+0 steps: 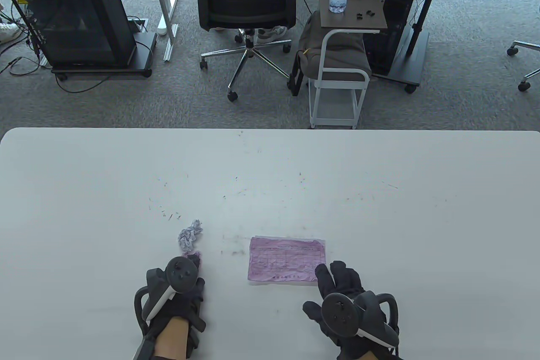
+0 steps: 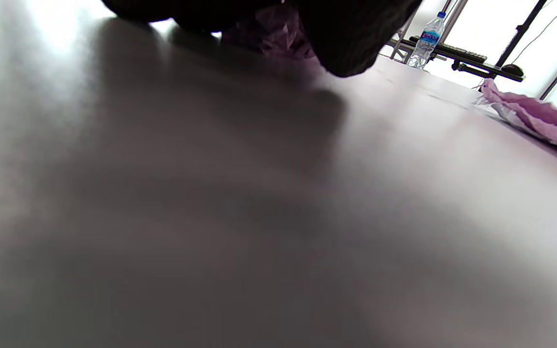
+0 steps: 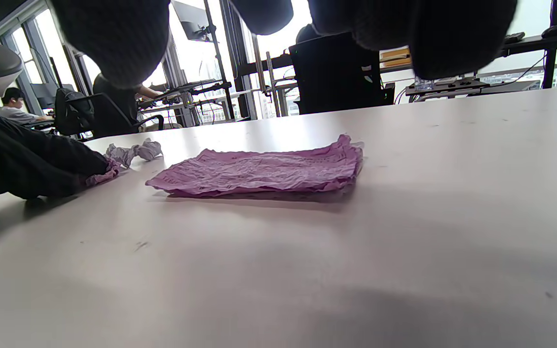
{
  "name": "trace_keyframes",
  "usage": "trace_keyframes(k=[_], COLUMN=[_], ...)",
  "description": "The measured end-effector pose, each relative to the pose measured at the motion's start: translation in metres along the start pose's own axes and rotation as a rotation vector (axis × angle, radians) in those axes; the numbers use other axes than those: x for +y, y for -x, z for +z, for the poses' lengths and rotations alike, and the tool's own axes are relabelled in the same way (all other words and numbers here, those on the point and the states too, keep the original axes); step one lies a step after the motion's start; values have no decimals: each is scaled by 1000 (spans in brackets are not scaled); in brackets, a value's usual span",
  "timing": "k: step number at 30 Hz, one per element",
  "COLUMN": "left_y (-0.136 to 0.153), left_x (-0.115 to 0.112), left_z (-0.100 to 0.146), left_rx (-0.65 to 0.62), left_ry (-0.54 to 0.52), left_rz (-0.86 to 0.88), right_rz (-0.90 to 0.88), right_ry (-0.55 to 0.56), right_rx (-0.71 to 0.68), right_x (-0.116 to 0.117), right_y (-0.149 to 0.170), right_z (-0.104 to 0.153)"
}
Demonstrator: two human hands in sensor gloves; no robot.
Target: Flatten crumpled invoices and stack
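From the table view I get the layout: a flattened pink paper invoice with printed lines (image 1: pixel 287 260) lies near the front edge of the white table (image 1: pixel 379 191), right of centre, and a crumpled pale lilac paper ball (image 1: pixel 190 236) sits well left of it. A second crumpled pink paper wad (image 1: pixel 195 256) peeks out past my left hand (image 1: pixel 175 296). The right wrist view adds what the top camera flattens: the pink sheet is still wrinkled, its far corner curling up off the table, and the left glove lies on the table with the pink wad pressed against its front. The left wrist view is mostly blurred tabletop; it only shows pink paper tucked under dark fingers at the top, plus the sheet's rumpled edge at far right.

Edges: the sheet's near edge runs roughly parallel to the table front. Wide bare table lies behind and to the right of both papers. The lilac ball is just beyond the left hand, not touching it as far as I can see.

Left hand is low, fingers curled over the pink wad, gripping it. Right hand (image 1: pixel 350 305) rests palm down, fingers spread and flat, fingertips (image 1: pixel 321 272) at the sheet's near right corner, holding nothing.
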State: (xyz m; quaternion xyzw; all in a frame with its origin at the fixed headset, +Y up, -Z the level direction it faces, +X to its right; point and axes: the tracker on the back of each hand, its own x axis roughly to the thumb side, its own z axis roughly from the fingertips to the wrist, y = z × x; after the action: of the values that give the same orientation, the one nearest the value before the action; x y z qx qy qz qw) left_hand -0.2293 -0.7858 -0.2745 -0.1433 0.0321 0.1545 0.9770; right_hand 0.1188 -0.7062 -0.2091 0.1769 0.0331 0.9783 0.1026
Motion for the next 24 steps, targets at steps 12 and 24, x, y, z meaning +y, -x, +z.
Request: trace_keyframes(k=[12, 24], left_y=[-20, -87], left_x=[2, 33], left_z=[7, 53], left_rx=[-108, -524], left_ry=[-59, 24], left_rz=[-127, 624], right_rz=[-79, -203], right_ry=[-34, 106], right_rx=[-4, -172], right_x=[2, -10], right_y=[6, -1], right_z=[2, 7])
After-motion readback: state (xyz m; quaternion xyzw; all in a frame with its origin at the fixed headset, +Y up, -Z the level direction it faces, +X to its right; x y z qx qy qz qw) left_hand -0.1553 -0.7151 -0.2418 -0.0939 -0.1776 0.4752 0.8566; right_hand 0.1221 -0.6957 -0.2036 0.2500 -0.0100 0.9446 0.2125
